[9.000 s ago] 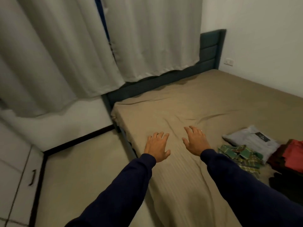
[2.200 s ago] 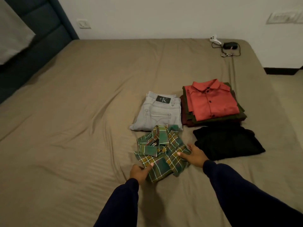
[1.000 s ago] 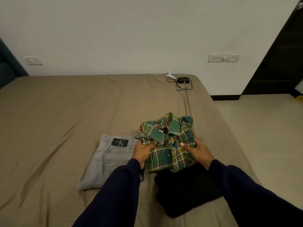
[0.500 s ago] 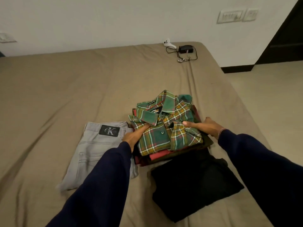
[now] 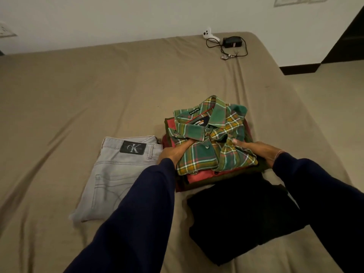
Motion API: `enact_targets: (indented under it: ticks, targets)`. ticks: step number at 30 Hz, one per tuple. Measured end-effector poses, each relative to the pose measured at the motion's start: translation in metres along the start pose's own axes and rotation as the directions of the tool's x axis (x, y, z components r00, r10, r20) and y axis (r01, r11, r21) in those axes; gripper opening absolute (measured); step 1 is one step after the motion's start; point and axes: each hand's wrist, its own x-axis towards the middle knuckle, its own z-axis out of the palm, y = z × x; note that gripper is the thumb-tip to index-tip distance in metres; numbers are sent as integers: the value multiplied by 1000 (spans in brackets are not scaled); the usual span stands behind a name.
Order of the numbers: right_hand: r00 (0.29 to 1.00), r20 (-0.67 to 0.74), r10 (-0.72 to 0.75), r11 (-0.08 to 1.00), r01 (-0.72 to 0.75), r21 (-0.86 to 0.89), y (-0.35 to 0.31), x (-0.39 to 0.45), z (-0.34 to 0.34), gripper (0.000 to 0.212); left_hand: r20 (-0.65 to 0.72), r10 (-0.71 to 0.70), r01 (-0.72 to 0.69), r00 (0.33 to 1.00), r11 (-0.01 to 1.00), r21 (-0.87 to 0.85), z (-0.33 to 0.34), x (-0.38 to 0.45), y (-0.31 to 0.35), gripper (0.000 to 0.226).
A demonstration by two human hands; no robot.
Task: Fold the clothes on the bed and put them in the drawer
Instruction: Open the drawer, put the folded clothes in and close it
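Observation:
A folded green plaid shirt [image 5: 208,152] lies on top of a pile of folded shirts [image 5: 201,176] in red, olive and maroon, on the tan bed [image 5: 98,85]. My left hand [image 5: 173,152] lies at the shirt's left edge, its fingers slid in under the collar flap. My right hand [image 5: 260,150] lies along the right edge, fingertips resting on the folded sleeve. Folded grey jeans [image 5: 114,174] lie left of the pile. A folded black garment [image 5: 240,213] lies in front of it. No drawer is in view.
A black charger with its cable [image 5: 230,42] and a small white device [image 5: 207,34] lie at the bed's far right corner by the wall. Bare floor [image 5: 334,95] runs along the right side of the bed, towards a dark doorway [image 5: 352,36].
Both hands carried the plaid shirt from in front of the jeans and set it on the shirt pile. Since half a second ago they have stayed at its two sides.

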Motion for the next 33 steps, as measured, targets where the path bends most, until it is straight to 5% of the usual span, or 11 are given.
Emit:
enact_targets:
  ticks: [2,7,15,21,25,30,33]
  targets:
    - [995,53,82,995,-85,52,-2,0,4,75,83,6,3,997,994,-113,-2,2,-2,109]
    - [996,71,55,991,-64,122,5,6,14,88,283,2,50,959,982,-180,-8,3,-6,96]
    - [977,-21,-214,960,214,181,-12,-33,30,86,231,171,-111,958,962,-251,-13,-41,28,90]
    - [961,11,-277,950,272,156,-57,-102,52,94,162,293,-243,942,931,-274,-47,-125,82,53]
    - [939,59,-339,936,331,117,-85,-179,83,72,131,331,-287,935,919,-271,-85,-208,102,56]
    - [913,110,-393,919,386,84,-98,-263,145,70,-5,328,-317,945,911,-264,-151,-307,93,84]
    - [889,198,-412,911,407,68,-102,-306,192,62,-71,353,-359,933,894,-269,-195,-375,82,78]
